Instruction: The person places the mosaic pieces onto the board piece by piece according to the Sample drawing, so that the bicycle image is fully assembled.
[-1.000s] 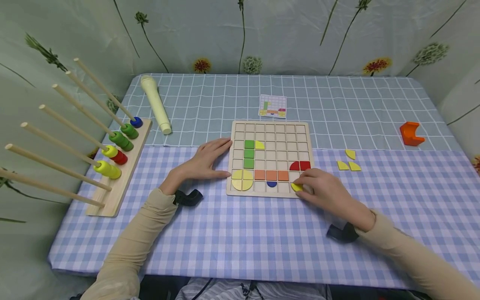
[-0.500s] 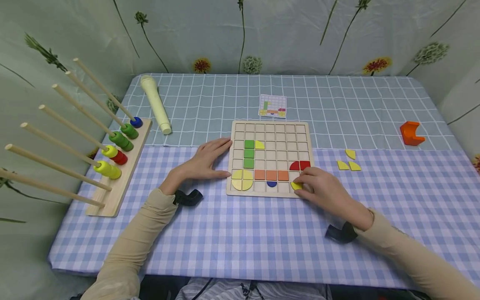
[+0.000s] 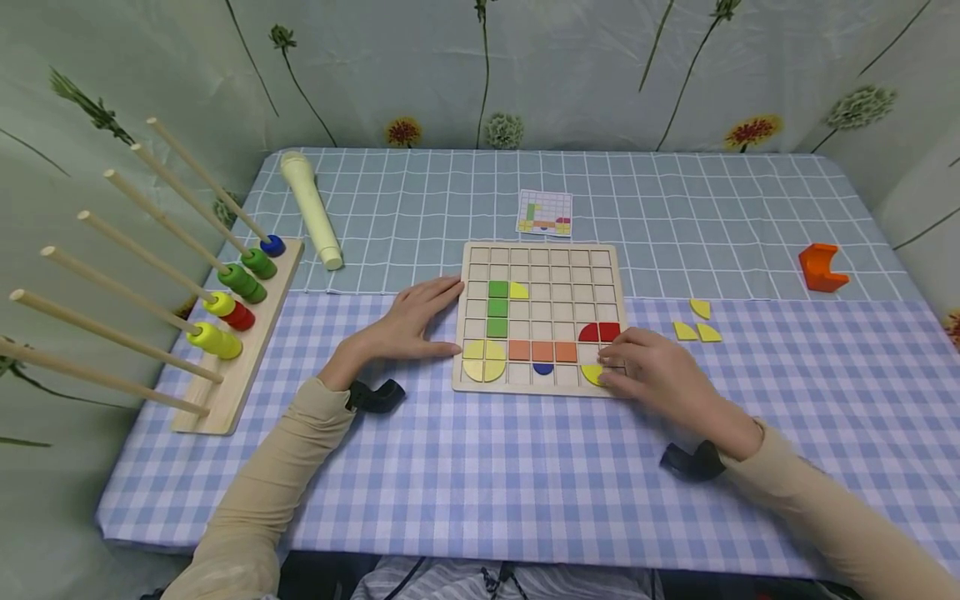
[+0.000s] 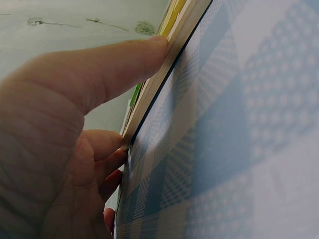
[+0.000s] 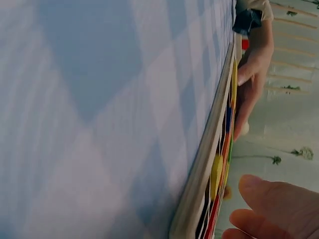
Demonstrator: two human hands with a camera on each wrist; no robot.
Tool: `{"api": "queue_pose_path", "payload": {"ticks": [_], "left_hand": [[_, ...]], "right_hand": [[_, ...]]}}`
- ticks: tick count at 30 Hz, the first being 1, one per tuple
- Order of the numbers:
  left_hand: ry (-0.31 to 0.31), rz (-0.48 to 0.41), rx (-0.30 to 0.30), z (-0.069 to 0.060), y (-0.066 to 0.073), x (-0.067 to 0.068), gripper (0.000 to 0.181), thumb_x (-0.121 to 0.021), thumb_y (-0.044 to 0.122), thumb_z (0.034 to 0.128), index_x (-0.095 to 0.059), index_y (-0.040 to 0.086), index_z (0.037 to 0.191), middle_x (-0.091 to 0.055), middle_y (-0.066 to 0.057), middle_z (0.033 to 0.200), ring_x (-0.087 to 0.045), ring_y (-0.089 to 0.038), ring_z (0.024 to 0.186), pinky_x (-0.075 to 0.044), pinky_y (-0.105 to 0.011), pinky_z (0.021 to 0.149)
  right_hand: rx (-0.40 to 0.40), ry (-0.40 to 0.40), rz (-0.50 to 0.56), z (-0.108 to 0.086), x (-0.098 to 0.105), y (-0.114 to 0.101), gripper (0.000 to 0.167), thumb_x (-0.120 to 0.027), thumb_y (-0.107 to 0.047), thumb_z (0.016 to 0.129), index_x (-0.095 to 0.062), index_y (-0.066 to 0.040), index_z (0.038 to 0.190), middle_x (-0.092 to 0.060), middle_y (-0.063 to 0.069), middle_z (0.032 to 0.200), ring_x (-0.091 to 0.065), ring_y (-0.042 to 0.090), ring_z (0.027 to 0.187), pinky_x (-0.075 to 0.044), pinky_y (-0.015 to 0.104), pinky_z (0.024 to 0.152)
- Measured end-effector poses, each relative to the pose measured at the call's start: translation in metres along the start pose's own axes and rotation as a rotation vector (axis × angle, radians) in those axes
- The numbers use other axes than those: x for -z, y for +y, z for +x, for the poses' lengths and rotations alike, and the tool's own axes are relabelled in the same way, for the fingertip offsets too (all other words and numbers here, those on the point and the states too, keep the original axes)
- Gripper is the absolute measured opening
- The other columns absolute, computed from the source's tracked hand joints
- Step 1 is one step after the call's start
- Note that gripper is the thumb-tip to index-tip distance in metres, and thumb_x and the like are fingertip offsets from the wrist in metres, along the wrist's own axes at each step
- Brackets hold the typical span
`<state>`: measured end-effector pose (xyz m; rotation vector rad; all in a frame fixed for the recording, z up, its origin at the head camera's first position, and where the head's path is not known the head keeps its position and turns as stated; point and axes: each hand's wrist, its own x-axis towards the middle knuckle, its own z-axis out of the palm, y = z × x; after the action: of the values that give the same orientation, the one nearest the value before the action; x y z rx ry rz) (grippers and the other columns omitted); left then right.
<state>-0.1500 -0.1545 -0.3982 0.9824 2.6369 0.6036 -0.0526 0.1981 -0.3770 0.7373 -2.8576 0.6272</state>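
Note:
A wooden grid board [image 3: 525,390] lies on the checked cloth with flat coloured pieces set in its cells. My left hand [image 3: 408,325] touches the board's left edge with thumb and fingers spread; the left wrist view shows the thumb [image 4: 134,57] against the rim. Over the lower right corner my right hand [image 3: 660,375] hovers, its fingers loosely bent and holding nothing. Just beside its fingertips a yellow quarter-circle piece [image 3: 591,374] lies in a bottom-row cell. Red pieces [image 3: 600,332], orange squares [image 3: 543,351], green squares [image 3: 497,308] and a yellow circle of quarters [image 3: 484,360] occupy other cells.
Right of the board lie three loose yellow quarter-circles [image 3: 701,309]. A pattern card [image 3: 545,212] sits behind the board. At left stands a peg rack [image 3: 247,350] with coloured rings; a pale yellow microphone-shaped object [image 3: 312,208] and an orange block [image 3: 822,267] lie farther back.
My right hand has let go of the yellow quarter-circle in the bottom row and drawn slightly to the right. The left hand stays at the board's edge.

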Motion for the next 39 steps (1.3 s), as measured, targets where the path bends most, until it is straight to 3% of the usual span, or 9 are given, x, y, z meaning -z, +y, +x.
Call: {"api": "queue_pose_path", "payload": {"ticks": [5,9,21,39], "left_hand": [[0.011,-0.007,-0.008,-0.001,0.001,0.001,0.094,-0.068,0.044,0.0795,-0.018,0.008,0.151,-0.017,-0.011,0.158,-0.015,-0.029,0.146,-0.012,-0.052,0.113],[0.008,-0.006,-0.001,-0.002,0.001,0.002,0.094,-0.068,0.043,0.0795,-0.018,0.008,0.151,-0.017,-0.01,0.158,-0.015,-0.029,0.146,-0.012,-0.052,0.113],[0.02,-0.022,-0.015,-0.002,0.001,0.001,0.093,-0.068,0.042,0.0796,-0.02,0.007,0.15,-0.018,-0.011,0.158,-0.015,-0.029,0.146,-0.013,-0.052,0.112],[0.017,-0.023,-0.014,0.0,0.001,0.0,0.093,-0.068,0.043,0.0796,-0.019,0.008,0.151,-0.018,-0.01,0.158,-0.015,-0.028,0.146,-0.013,-0.052,0.113]], "right_hand": [[0.04,0.096,-0.038,-0.004,0.008,0.013,0.024,-0.081,-0.006,0.067,-0.073,-0.002,0.089,-0.067,0.008,0.084,-0.06,0.018,0.074,-0.05,0.034,0.064],[0.037,0.126,-0.061,-0.004,0.016,0.023,0.024,-0.08,-0.003,0.067,-0.073,-0.001,0.089,-0.067,0.01,0.084,-0.061,0.02,0.074,-0.049,0.036,0.063],[-0.103,0.074,-0.147,-0.009,0.034,0.052,0.024,-0.075,0.0,0.071,-0.072,0.002,0.094,-0.065,0.018,0.088,-0.058,0.027,0.074,-0.049,0.044,0.065],[-0.239,-0.026,-0.158,-0.009,0.038,0.068,0.031,-0.074,-0.007,0.076,-0.069,0.006,0.103,-0.065,0.025,0.098,-0.06,0.036,0.086,-0.047,0.051,0.076]]}}
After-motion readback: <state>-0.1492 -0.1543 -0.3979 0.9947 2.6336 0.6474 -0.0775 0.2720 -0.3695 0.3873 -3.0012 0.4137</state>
